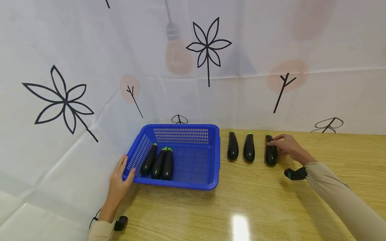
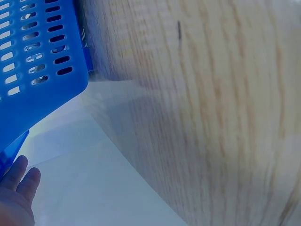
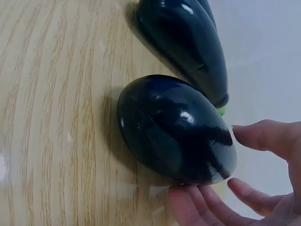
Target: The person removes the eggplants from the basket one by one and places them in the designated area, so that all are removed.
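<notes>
The right hand [image 1: 287,146] reaches the rightmost eggplant [image 1: 270,154] on the desk [image 1: 271,207]; its fingers [image 3: 254,195] curl around the stem end and touch it, but the eggplant is not yet lifted. The left hand [image 1: 120,179] rests with straight fingers on the blue basket [image 1: 212,160], which holds three eggplants [image 1: 158,163]. The next move probably needs a firmer grip before lifting.

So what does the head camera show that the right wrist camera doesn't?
Only the head view shows the blue basket holding three eggplants, the left hand touching its corner, and the printed backdrop. Only the right wrist view shows the fingertips against the eggplant's underside, close up. Both show the right hand on the rightmost eggplant, a neighbouring eggplant, and the wooden table.
</notes>
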Demonstrator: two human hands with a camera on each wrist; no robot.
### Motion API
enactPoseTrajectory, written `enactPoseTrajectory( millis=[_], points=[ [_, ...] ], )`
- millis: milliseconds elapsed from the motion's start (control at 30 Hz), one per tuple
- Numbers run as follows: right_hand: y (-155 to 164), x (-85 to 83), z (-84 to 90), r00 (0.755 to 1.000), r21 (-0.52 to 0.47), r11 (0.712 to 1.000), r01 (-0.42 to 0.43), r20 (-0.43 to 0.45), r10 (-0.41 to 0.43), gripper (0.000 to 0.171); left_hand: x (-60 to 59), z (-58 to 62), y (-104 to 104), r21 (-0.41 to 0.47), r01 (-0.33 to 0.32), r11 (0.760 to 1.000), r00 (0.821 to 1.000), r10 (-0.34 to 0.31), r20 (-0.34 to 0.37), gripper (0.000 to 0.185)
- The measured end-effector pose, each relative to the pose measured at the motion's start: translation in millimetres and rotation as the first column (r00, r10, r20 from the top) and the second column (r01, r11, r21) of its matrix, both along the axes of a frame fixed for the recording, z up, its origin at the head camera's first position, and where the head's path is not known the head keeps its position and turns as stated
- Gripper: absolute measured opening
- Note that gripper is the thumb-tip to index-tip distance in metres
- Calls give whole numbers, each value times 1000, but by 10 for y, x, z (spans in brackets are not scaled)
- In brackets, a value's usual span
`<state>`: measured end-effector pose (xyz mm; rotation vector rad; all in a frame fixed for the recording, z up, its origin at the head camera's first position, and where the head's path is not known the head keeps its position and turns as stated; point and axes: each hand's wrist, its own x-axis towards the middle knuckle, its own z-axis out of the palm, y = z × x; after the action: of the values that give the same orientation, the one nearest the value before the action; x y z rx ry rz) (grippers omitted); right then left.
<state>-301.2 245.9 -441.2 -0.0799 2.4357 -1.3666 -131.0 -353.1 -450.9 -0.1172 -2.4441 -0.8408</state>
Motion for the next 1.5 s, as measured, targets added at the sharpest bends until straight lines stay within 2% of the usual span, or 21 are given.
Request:
enactPoseTrajectory(
  millis=[333,667,1000,1500],
  points=[
    [21,63,109,999,51,999,-15,-39,17,77,6,1,2,3,2,1000,1000,-2,-1,61],
    [-78,104,368,996,40,999,-19,-84,22,74,21,7,3,1,1,1000,1000,-1,7,61],
    [-348,163,629,990,0,997,-77,-119,76,65,25,13,3,3,-1,1000,1000,1,10,62],
    [-789,329,905,974,-41,984,-175,-150,168,59,17,18,5,0,-1,1000,1000,1,9,62]
  ],
)
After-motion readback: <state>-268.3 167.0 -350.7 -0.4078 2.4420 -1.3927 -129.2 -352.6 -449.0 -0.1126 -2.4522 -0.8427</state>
